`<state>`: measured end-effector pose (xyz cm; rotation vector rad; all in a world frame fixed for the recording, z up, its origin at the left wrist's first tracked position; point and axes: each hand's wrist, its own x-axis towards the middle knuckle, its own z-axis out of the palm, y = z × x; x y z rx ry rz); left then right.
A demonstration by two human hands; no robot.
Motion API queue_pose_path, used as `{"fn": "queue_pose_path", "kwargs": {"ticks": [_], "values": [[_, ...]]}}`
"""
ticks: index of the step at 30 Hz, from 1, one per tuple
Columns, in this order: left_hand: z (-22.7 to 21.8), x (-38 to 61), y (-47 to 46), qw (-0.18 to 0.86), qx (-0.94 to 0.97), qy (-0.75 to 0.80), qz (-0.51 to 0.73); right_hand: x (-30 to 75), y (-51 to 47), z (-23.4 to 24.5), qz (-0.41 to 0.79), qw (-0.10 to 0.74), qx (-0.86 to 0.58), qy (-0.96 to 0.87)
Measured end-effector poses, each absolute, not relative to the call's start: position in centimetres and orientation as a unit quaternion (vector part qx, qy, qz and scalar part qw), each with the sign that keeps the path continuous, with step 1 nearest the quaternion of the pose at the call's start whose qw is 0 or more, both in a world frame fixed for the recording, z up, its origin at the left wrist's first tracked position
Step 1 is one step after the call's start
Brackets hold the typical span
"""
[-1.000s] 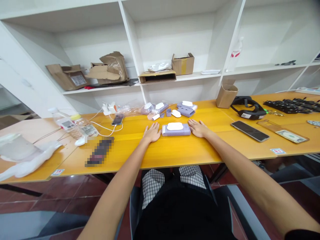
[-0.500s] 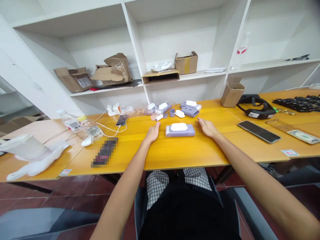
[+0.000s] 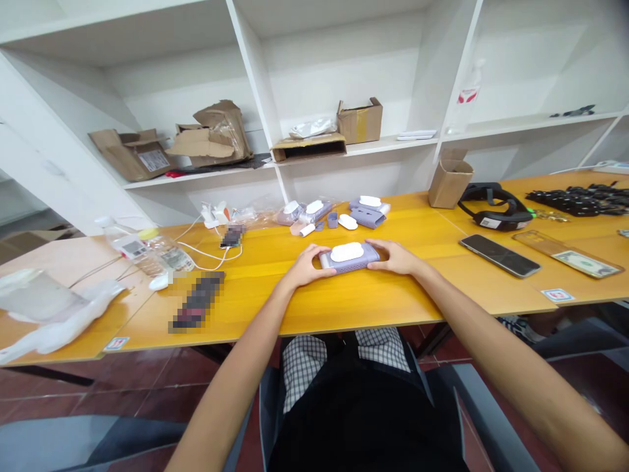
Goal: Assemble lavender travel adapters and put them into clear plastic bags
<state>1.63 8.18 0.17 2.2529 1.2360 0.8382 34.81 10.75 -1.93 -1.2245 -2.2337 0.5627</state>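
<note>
A flat lavender box-shaped device (image 3: 350, 265) with a white oval piece (image 3: 346, 252) on its top is in front of me at the middle of the table. My left hand (image 3: 308, 266) grips its left end, thumb on the near side and fingers behind. Its right end is between the thumb and fingers of my right hand (image 3: 394, 257). The device is slightly tilted, its right end a little farther from me. Behind it are similar lavender devices (image 3: 368, 216), a loose white oval piece (image 3: 348, 222), a small lavender cup-like part (image 3: 333, 219) and a small white cylinder (image 3: 307, 230).
On the right are a phone (image 3: 500, 255), a black headset (image 3: 496, 213), a clear case with a banknote (image 3: 580, 261) and an open carton (image 3: 451, 180). To the left stand plastic bottles (image 3: 130, 246), a charging cable (image 3: 209, 265) and a white plastic bag (image 3: 83, 324). Shelves (image 3: 393, 145) rise behind.
Both hands have moved inward from either side and closed on the ends of the lavender device. It is now turned slightly. The view has shifted a little.
</note>
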Motion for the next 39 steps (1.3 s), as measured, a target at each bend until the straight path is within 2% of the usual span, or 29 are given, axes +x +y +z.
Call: {"fn": "queue_pose_path", "kwargs": {"ticks": [7, 11, 15, 20, 26, 31, 39], "values": [[0.0, 1.4, 8.8, 0.236, 0.804, 0.448, 0.313, 35.9, 11.5, -1.9, 0.312, 0.310, -0.443, -0.781], [-0.5, 1.5, 9.2, 0.233, 0.791, 0.455, 0.337, 36.0, 12.0, -2.4, 0.286, 0.323, -0.491, -0.756], [-0.8, 1.6, 9.1, 0.231, 0.788, 0.457, 0.343, 35.6, 11.8, -2.5, 0.265, 0.329, -0.469, -0.775], [-0.6, 1.5, 8.8, 0.221, 0.786, 0.465, 0.343, 35.2, 11.4, -2.1, 0.285, 0.315, -0.441, -0.791], [-0.2, 1.2, 9.1, 0.262, 0.796, 0.430, 0.337, 35.3, 11.6, -2.2, 0.312, 0.355, -0.444, -0.761], [-0.2, 1.1, 9.3, 0.292, 0.780, 0.431, 0.346, 36.0, 11.8, -1.9, 0.366, 0.327, -0.409, -0.769], [-0.3, 0.7, 9.7, 0.312, 0.778, 0.428, 0.339, 36.3, 12.1, -1.9, 0.346, 0.308, -0.414, -0.784]]}}
